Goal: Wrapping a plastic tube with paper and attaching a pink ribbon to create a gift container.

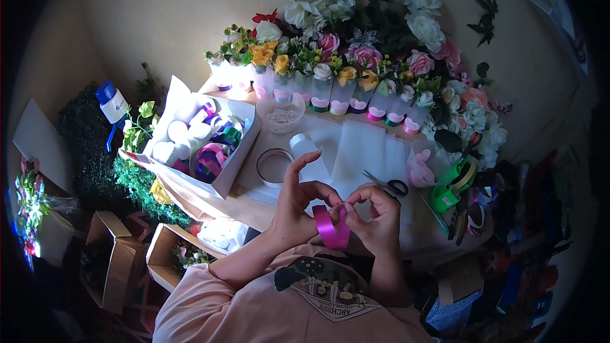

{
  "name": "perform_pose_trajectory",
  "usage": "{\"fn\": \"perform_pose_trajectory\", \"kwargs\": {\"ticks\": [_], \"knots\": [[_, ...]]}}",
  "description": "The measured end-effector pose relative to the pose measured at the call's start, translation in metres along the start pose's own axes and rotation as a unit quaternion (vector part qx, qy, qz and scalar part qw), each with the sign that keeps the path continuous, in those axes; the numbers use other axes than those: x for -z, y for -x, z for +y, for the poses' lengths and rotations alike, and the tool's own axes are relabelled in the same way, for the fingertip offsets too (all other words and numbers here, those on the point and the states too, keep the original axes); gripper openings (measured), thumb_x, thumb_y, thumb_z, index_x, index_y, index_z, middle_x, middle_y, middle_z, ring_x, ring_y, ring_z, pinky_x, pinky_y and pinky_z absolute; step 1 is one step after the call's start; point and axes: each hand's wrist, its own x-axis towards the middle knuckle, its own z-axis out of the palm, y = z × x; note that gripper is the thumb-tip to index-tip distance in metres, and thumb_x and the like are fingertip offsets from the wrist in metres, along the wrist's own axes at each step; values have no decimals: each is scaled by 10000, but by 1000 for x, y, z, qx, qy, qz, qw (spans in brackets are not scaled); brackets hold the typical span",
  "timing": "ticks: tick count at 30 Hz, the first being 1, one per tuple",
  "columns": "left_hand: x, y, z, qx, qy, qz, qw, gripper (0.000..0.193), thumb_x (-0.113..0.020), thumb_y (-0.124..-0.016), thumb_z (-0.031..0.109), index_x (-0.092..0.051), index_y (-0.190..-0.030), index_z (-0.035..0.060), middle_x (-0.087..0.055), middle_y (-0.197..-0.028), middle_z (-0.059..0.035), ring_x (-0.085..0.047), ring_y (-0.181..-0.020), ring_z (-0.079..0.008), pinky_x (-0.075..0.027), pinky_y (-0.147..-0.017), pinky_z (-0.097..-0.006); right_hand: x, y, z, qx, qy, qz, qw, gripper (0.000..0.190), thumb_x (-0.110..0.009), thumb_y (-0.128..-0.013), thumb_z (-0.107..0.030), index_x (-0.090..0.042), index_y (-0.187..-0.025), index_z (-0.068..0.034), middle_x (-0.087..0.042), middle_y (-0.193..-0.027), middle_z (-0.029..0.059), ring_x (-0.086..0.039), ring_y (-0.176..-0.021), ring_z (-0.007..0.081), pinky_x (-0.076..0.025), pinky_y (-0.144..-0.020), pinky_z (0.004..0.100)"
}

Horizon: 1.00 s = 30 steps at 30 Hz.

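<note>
Both hands meet over the near edge of the table. My left hand (305, 205) pinches one part of a magenta satin ribbon (333, 234), its index finger raised. My right hand (376, 216) pinches at the same spot from the right, thumb and index finger together. The ribbon hangs in a loop below the fingertips, and the pinched ends are mostly hidden by them. Just beyond the hands lie a pair of scissors (391, 186) with dark handles, a roll of tape (275, 166) and a white cylinder (303, 145) on translucent sheets (360, 150).
A white box (228, 176) of ribbon rolls stands left; a clear round tub (286, 116) is behind. Frosted vases (320, 93) with artificial flowers line the back. A green tape dispenser (448, 190) and a container with pink heart labels (421, 169) are right. Cardboard boxes (112, 257) stand lower left.
</note>
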Motion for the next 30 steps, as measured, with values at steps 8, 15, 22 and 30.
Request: {"fn": "perform_pose_trajectory", "kwargs": {"ticks": [8,15,22,30], "knots": [[-1,0,0,5,1,4,1000,834,-679,-676,-41,-168,-1329,53,-602,-745,-98,-607,-720,-147,-475,-735,-267,-1,-1,-3,1,4,3,1000,159,-654,-656,40,-569,-784,-1,-564,-793,36,-492,-742,102,-395,-686,229],[-1,0,0,5,-7,4,1000,840,-686,-676,-32,-167,-1330,58,-598,-743,-93,-603,-715,-143,-472,-730,-266,-1,-1,-4,0,20,2,1000,156,-655,-651,41,-569,-775,0,-562,-786,45,-499,-738,110,-400,-687,234],[0,1,-2,2,-10,2,1000,840,-694,-680,-22,-166,-1329,58,-599,-745,-93,-605,-720,-145,-472,-732,-269,-1,1,-4,-7,6,2,1000,147,-657,-660,32,-574,-778,1,-573,-789,48,-505,-745,110,-406,-691,235],[1,1,-1,4,-9,0,1000,839,-688,-674,-25,-167,-1327,59,-603,-744,-95,-607,-718,-148,-473,-730,-267,0,0,-5,9,22,-4,1000,134,-657,-668,21,-579,-775,1,-574,-783,48,-517,-742,116,-411,-695,240]]}}
